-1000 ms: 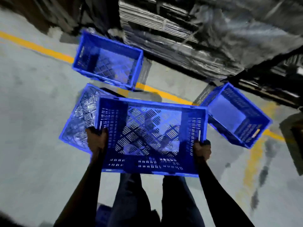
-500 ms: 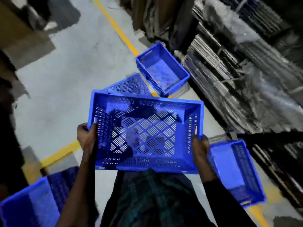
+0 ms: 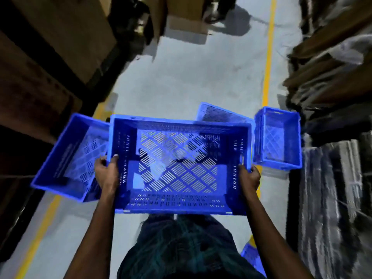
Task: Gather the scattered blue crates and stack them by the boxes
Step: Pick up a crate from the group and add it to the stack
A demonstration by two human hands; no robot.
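Observation:
I carry an empty blue crate (image 3: 179, 166) level in front of my waist, its perforated bottom showing. My left hand (image 3: 106, 172) grips its left rim and my right hand (image 3: 248, 178) grips its right rim. Another blue crate (image 3: 70, 156) lies on the floor to the left, tilted, beside the brown boxes (image 3: 46, 57). A third blue crate (image 3: 277, 137) stands upright on the right. An overturned blue crate (image 3: 217, 112) peeks out behind the carried one. A corner of one more blue crate (image 3: 251, 256) shows by my right arm.
Grey concrete aisle (image 3: 191, 77) runs ahead, with yellow floor lines (image 3: 268, 57) on both sides. Tall cardboard boxes line the left. Wrapped stacks of flat material (image 3: 332, 188) line the right. More boxes (image 3: 185, 15) and someone's feet (image 3: 215, 17) are at the far end.
I have turned left with the crate held in both hands. The aisle and brown boxes now lie ahead, and the floor crates have shifted to my sides.

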